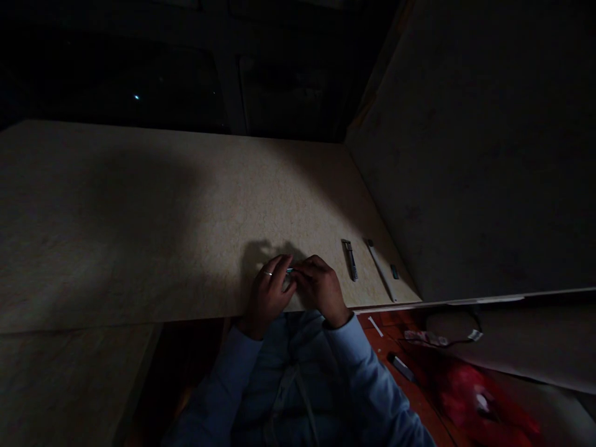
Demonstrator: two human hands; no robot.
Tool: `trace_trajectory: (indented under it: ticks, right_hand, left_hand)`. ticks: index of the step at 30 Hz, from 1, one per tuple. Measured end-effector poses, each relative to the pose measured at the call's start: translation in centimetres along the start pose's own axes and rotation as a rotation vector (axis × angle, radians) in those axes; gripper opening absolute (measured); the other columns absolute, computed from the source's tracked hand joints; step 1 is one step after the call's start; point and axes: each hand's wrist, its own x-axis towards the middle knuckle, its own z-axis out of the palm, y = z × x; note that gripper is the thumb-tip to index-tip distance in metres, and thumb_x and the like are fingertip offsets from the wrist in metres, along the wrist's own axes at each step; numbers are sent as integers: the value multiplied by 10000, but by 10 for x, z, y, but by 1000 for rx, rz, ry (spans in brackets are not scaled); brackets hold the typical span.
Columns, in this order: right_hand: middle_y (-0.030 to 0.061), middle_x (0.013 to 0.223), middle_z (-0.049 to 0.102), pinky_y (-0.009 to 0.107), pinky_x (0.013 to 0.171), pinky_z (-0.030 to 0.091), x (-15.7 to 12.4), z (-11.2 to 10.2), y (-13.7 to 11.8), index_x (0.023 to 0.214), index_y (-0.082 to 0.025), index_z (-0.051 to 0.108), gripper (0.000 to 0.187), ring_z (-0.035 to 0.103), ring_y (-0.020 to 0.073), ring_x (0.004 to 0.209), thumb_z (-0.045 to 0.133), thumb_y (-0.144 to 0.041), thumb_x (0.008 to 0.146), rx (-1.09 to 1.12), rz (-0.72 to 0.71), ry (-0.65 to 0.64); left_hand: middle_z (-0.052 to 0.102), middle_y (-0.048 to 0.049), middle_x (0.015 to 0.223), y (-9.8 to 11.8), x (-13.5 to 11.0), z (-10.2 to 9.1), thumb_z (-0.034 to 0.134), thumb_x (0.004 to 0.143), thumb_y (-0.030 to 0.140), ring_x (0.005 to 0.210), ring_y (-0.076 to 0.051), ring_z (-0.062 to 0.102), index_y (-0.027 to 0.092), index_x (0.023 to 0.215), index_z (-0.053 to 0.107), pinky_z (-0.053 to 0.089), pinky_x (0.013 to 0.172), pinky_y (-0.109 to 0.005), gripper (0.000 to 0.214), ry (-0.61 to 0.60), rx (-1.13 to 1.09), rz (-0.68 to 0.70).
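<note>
Close together over the front edge of the tabletop, my two hands meet at a small thin object (289, 270) with a teal glint. My left hand (272, 288), with a ring on one finger, pinches it from the left. Its other end is between the closed fingers of my right hand (321, 285). The fingers cover most of the object, and in the dim light its kind cannot be made out. To the right of my right hand lies a razor (351, 261). Beyond it are a long white-handled stick with a dark head (382, 271) and a small dark flat piece (394, 271).
The pale marbled tabletop (223, 205) is dimly lit, with a grey panel (475, 161) upright along its right side. Below right, a red bag (479, 397), a grey box-like item (401, 367) and a white strip (375, 326) lie on the reddish floor.
</note>
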Motion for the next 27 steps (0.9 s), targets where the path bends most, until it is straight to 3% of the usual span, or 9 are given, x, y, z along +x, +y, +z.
trace_trajectory:
  ticks: [4,10,16,22,27]
  right_hand:
    - [69,924,653,287,734,541,-5,-7,-1,1061,-245,770,239,648,186,811,548,-265,974,-23,9,23]
    - [75,899,632,301,745,533,-10,-22,-2,977,-197,720,235,628,189,817,495,-259,996,32,14,162]
    - [50,866,647,321,760,512,-28,-48,-1,935,-210,686,164,617,195,846,539,-262,984,171,110,410]
    - [22,848,630,316,745,482,-51,-73,0,915,-220,689,112,604,179,819,595,-266,957,297,232,643]
    - [18,853,628,308,718,470,-64,-90,0,901,-222,697,95,594,171,791,622,-269,936,449,261,753]
  left_hand:
    - [657,-125,1245,7,5,2,594,880,220,1171,-254,638,218,1325,573,544,1005,-383,446,13,12,36]
    - [645,-120,1263,28,14,7,612,876,226,1161,-252,642,235,1320,571,554,984,-369,445,-29,-45,29]
    - [636,-135,1267,57,25,24,651,871,251,1127,-263,649,226,1326,534,555,952,-386,471,-44,-105,26]
    - [661,-139,1220,95,52,52,642,876,266,1119,-275,625,189,1331,520,529,942,-404,477,-163,-52,114]
    - [667,-149,1187,124,85,93,600,908,367,1114,-297,589,153,1331,532,470,943,-416,478,-313,46,208]
